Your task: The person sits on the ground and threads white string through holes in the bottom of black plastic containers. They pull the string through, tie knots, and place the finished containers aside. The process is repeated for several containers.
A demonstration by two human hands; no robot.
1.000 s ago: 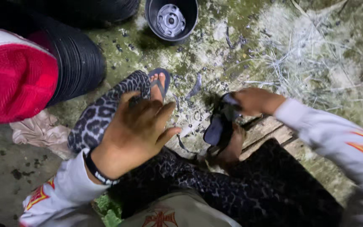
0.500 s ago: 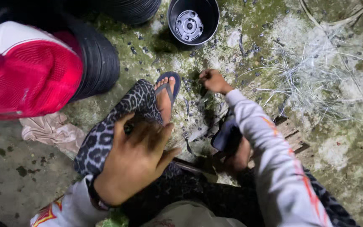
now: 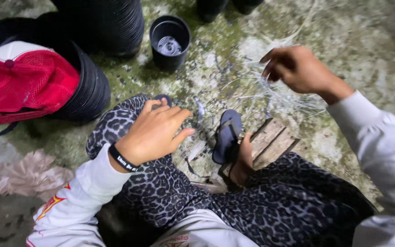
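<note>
My left hand (image 3: 154,132) rests flat on my left knee, which is covered by leopard-print trousers (image 3: 161,187); its fingers are spread and hold nothing. A black band sits on that wrist. My right hand (image 3: 298,68) is raised over a loose heap of thin pale strands (image 3: 270,93) on the ground. Its fingertips are pinched together, and a few strands seem to run up to them. Between the hands lies a dark blue sandal (image 3: 227,135) by my bare foot (image 3: 243,160).
A small black pot (image 3: 170,41) with a metal piece inside stands on the mossy concrete ahead. Stacks of black ribbed pots (image 3: 94,91) lie at the left, beside a red and white cap (image 3: 24,82). There is a wooden board (image 3: 275,137) under my foot and a crumpled pinkish rag (image 3: 28,171).
My right hand has risen from the ground near the sandal and swung to the right, over the strands. My left hand has stayed on the knee. The view has tilted.
</note>
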